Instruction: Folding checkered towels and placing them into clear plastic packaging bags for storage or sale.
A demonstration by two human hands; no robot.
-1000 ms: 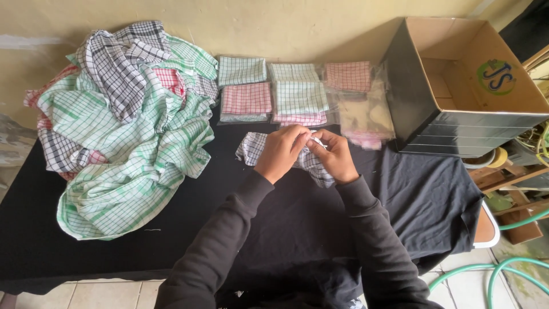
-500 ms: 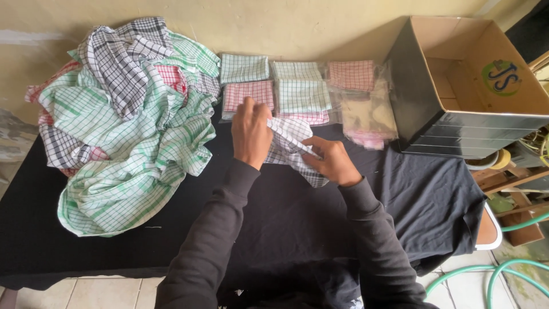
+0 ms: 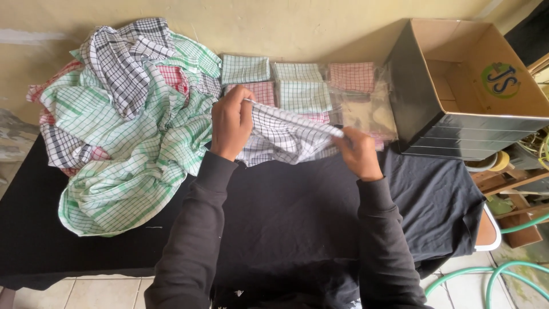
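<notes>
A white cloth with a black check [image 3: 286, 136] is stretched between my two hands above the table. My left hand [image 3: 230, 123] pinches its upper left corner, raised higher. At the cloth's right end, my right hand [image 3: 359, 153] grips the edge lower down. The cloth hangs slack in the middle over the black table cover [image 3: 274, 212]. Both arms wear dark long sleeves.
A big heap of checked cloths [image 3: 123, 114] in green, black and red lies at the left. Folded checked cloths [image 3: 297, 86], some in clear plastic bags, line the back. An open cardboard box [image 3: 474, 86] stands at the right. Green hose [image 3: 497, 280] lies on the floor.
My hands were together over the bunched cloth; they have moved apart, the left one up and leftward, and the cloth is now spread out between them.
</notes>
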